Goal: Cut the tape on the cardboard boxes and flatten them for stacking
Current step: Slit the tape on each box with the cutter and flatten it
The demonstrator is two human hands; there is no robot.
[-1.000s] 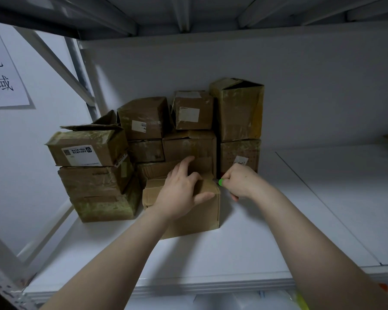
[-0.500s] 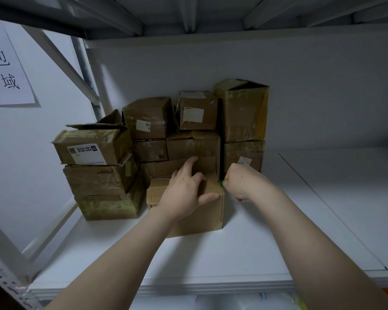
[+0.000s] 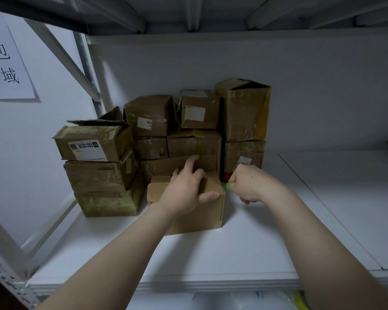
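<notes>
A small brown cardboard box (image 3: 202, 215) stands on the white shelf (image 3: 233, 253) in front of a stack of worn, taped boxes (image 3: 148, 115). My left hand (image 3: 186, 189) lies on top of the small box, thumb curled over its front right edge, index finger stretched toward the boxes behind. My right hand (image 3: 248, 183) is a fist just right of the box's top corner. It grips a cutter with a green end (image 3: 228, 185); the blade is hidden.
The stack fills the shelf's back left, with a labelled box (image 3: 92, 144) on the left column and a tall open box (image 3: 244, 110) at the right. A metal upright and diagonal brace (image 3: 85, 70) stand at the left. A paper sign (image 3: 5, 61) hangs on the left wall.
Both hands and the small box stay almost still. My right fist has shifted slightly, keeping beside the box's top right corner.
</notes>
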